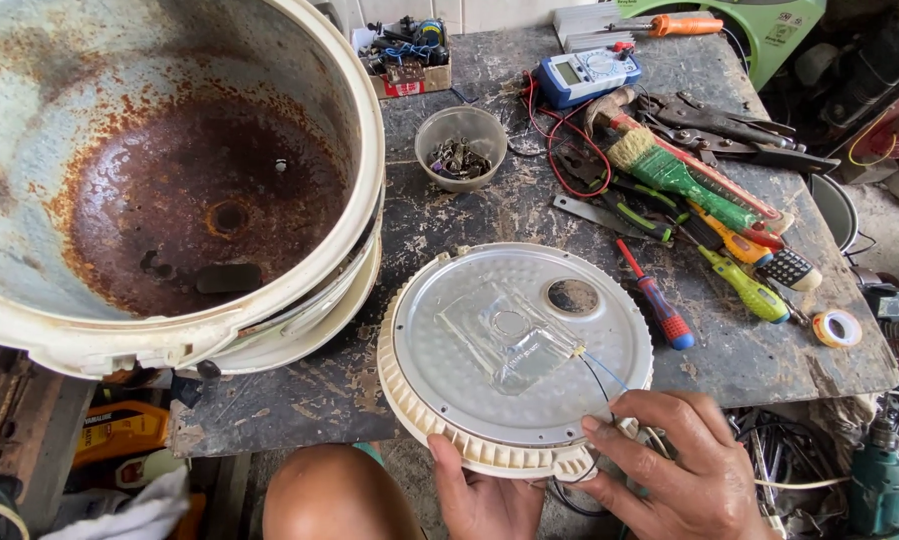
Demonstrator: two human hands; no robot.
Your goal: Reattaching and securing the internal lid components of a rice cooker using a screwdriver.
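A round cream base plate (449,420) with a shiny metal disc and ribbed rim lies at the table's near edge. My left hand (484,495) grips its near rim from below. My right hand (684,470) rests on the rim at the right, fingers by thin black and blue wires (597,372) that run off the disc. A rusty, cream-rimmed cooker shell (169,170) lies tilted on its side at the left, its corroded inside facing me.
A small bowl of screws (460,148), a red-and-blue screwdriver (657,300), a blue multimeter (589,75), a green-handled brush (669,170), pliers, yellow screwdrivers, a tape roll (835,327) and a calculator crowd the dark table (299,400). A drill (879,485) lies low at the right. My knee (334,495) is below.
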